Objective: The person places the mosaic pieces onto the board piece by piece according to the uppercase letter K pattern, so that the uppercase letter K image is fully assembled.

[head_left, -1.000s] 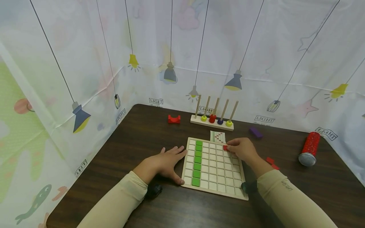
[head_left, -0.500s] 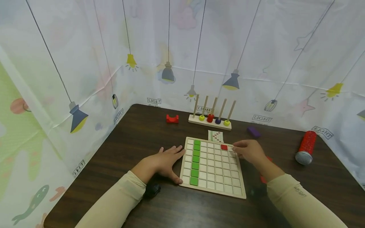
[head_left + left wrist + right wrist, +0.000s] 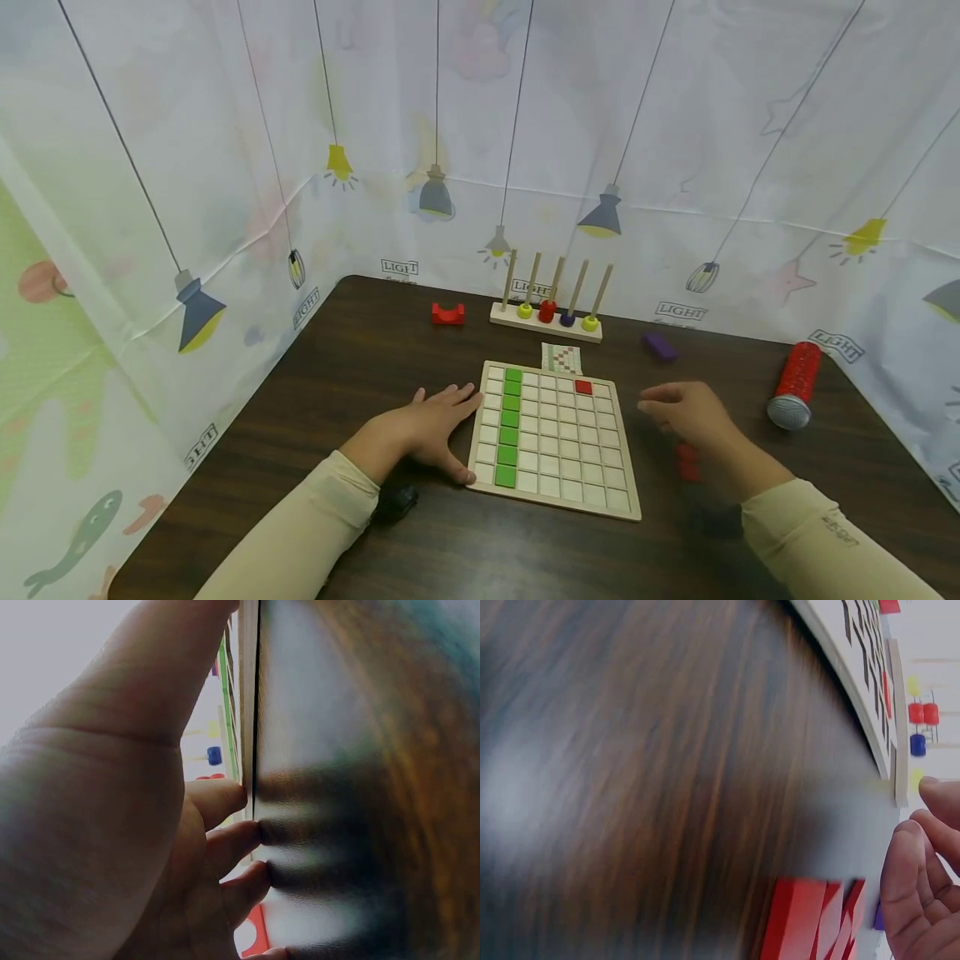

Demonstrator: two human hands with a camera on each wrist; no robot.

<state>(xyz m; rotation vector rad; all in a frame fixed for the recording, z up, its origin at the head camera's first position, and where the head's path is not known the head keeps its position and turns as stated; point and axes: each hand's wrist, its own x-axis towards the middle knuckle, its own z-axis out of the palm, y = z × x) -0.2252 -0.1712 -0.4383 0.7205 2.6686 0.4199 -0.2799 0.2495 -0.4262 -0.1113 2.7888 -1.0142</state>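
A square wooden grid board lies on the table, with green tiles filling one column near its left side and one red tile in its top row. Spread along the board's left edge, my left hand touches it with thumb and fingertips. My right hand hovers to the right of the board, fingers loosely bent and holding nothing. Loose red pieces lie below it, also seen as red pieces in the right wrist view. A small pattern card sits at the board's far edge.
Behind the board stands a wooden peg rack with coloured beads. A red arched block is to its left, a purple block to its right. Farther right lies a red microphone. Fabric walls border the table.
My right hand has let go of the red tile in the top row and moved right, off the board. My left hand stays at the board's left edge.
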